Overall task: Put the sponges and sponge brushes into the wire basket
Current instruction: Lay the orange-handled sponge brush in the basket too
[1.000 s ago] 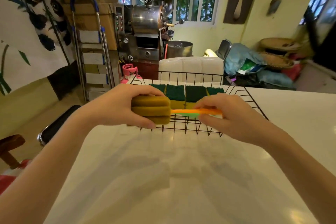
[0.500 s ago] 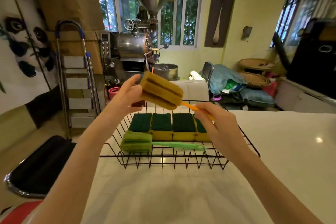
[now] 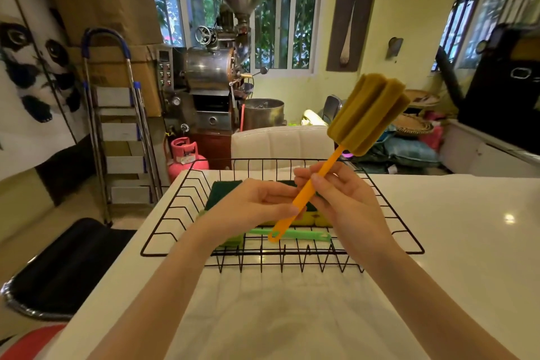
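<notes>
An orange-handled sponge brush (image 3: 368, 114) with a mustard foam head is held above the black wire basket (image 3: 163, 228), head tilted up to the right. My right hand (image 3: 347, 202) grips the handle's middle. My left hand (image 3: 251, 207) pinches the handle's lower end. In the basket lie green-and-yellow sponges (image 3: 222, 190), mostly hidden by my hands, and a green sponge brush (image 3: 295, 234) along the front.
The basket stands on a white table (image 3: 455, 242). A white chair back (image 3: 280, 143) is behind it. A black stool (image 3: 67, 266), a step ladder (image 3: 119, 131) and a pink gas cylinder (image 3: 187, 155) stand to the left.
The brush has swung round: its foam head went from the left to up and right. My left hand left the foam head and now holds the handle's end.
</notes>
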`<state>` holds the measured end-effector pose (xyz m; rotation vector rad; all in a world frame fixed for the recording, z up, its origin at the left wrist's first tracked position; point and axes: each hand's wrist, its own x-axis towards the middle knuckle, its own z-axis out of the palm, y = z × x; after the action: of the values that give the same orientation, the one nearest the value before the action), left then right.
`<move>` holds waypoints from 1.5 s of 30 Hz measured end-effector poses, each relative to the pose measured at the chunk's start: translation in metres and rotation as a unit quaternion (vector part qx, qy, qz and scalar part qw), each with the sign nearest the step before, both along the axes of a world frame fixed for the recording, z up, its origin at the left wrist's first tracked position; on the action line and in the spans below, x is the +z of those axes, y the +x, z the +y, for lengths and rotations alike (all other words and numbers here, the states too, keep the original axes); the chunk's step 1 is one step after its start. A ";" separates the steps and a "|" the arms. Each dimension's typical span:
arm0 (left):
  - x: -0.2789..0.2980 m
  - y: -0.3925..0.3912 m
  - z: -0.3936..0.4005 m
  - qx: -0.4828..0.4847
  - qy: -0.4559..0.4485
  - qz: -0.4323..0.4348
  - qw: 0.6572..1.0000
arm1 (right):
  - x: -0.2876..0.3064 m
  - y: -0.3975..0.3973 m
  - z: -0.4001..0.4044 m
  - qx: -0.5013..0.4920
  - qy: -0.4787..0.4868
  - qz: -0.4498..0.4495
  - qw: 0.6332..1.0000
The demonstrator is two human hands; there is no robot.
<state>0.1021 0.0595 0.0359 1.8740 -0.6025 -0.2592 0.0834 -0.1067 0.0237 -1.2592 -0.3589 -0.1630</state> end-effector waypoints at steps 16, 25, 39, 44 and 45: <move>-0.013 0.020 0.032 0.051 0.279 -0.100 0.954 | 0.041 -0.016 -0.062 -0.090 -0.504 -0.193 0.837; -0.025 0.027 0.033 -0.002 0.370 -0.114 0.922 | -0.011 0.026 -0.062 0.011 -0.661 -0.022 0.750; -0.033 0.028 0.025 -0.026 0.376 -0.104 0.920 | -0.014 0.033 -0.065 0.063 -0.644 0.054 0.761; -0.035 0.031 0.023 -0.036 0.394 -0.071 0.916 | -0.018 0.036 -0.062 0.063 -0.650 0.068 0.754; -0.036 0.032 0.023 -0.037 0.397 -0.064 0.915 | -0.019 0.036 -0.061 0.067 -0.654 0.068 0.751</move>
<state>0.1337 0.0826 0.0001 2.6694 -0.7217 -0.4868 0.1196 -0.1678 0.0043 -2.6163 -0.4409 0.4005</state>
